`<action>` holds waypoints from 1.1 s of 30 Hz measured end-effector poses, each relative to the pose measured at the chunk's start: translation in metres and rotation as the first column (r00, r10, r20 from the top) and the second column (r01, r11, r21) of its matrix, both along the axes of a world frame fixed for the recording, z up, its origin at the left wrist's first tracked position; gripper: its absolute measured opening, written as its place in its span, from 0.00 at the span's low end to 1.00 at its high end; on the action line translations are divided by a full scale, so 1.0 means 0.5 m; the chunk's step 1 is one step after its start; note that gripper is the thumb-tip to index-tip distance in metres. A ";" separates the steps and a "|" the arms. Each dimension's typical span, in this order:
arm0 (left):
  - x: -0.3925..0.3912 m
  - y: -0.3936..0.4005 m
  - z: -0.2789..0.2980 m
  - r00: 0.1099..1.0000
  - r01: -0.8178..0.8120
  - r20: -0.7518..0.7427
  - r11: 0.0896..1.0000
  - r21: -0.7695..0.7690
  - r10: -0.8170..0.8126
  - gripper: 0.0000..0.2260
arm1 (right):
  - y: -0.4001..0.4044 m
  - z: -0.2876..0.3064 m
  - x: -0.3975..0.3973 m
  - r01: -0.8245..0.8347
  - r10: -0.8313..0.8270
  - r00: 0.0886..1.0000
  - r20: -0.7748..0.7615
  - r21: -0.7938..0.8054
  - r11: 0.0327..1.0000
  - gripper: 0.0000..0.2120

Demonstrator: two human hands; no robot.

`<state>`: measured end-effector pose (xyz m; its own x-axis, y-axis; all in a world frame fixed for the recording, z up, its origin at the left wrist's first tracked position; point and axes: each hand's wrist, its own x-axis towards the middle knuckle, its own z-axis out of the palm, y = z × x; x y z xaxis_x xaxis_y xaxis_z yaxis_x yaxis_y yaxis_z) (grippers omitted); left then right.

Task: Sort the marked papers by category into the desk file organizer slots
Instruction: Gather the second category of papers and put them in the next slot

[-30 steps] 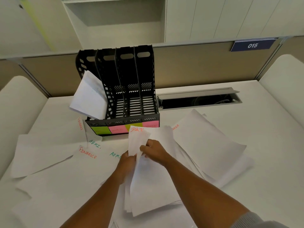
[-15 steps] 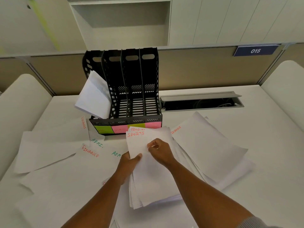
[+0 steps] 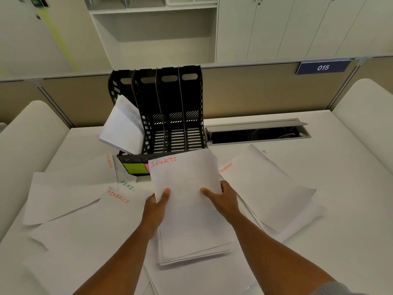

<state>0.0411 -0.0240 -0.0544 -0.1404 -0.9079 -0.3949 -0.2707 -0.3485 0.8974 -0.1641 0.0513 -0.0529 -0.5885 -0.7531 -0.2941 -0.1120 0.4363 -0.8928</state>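
A stack of white sheets marked SPORTS is held up over the desk, its top edge covering the front of the black file organizer. My left hand grips the stack's left edge, thumb on top. My right hand grips its right edge the same way. The organizer has several upright slots with coloured labels along the front, partly hidden. A bundle of papers leans out of the leftmost slot. Loose sheets marked FINANCE and ADMI. lie to the left.
More white sheets, one marked FINANCE, are spread to the right. An open cable tray is set into the desk behind them. A partition with a blue 015 sign stands at the back. Padded white dividers flank the desk.
Both hands shifted from fingering the top sheets to gripping the stack's two sides. The SPORTS stack was squared and raised toward the organizer, now covering its right front labels.
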 end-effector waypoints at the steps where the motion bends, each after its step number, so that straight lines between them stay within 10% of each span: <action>1: 0.001 0.002 0.008 1.000 -0.011 -0.017 1.000 -0.011 0.011 0.19 | 0.003 0.001 0.006 -0.008 0.009 1.000 0.028 -0.027 1.000 0.21; 15: -0.050 0.003 0.115 0.983 -0.130 -0.156 0.965 -0.228 0.095 0.10 | -0.042 0.107 0.078 0.077 -0.101 0.993 -0.059 -0.319 0.945 0.12; 22: -0.095 0.006 0.165 0.974 -0.178 -0.205 0.898 -0.402 0.101 0.26 | -0.063 0.157 0.109 0.086 -0.120 0.992 -0.035 -0.504 0.859 0.15; 33: -0.061 0.003 0.140 0.971 -0.149 -0.228 0.926 -0.346 0.071 0.30 | -0.016 0.096 0.080 0.047 -0.092 0.986 -0.141 -0.292 0.955 0.17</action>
<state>0.0107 -0.0223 0.0156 -0.0745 -0.9971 -0.0132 -0.0433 -0.0100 0.9990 -0.1244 0.0435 -0.0051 -0.6633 -0.7479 0.0248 -0.2337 0.1755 -0.9563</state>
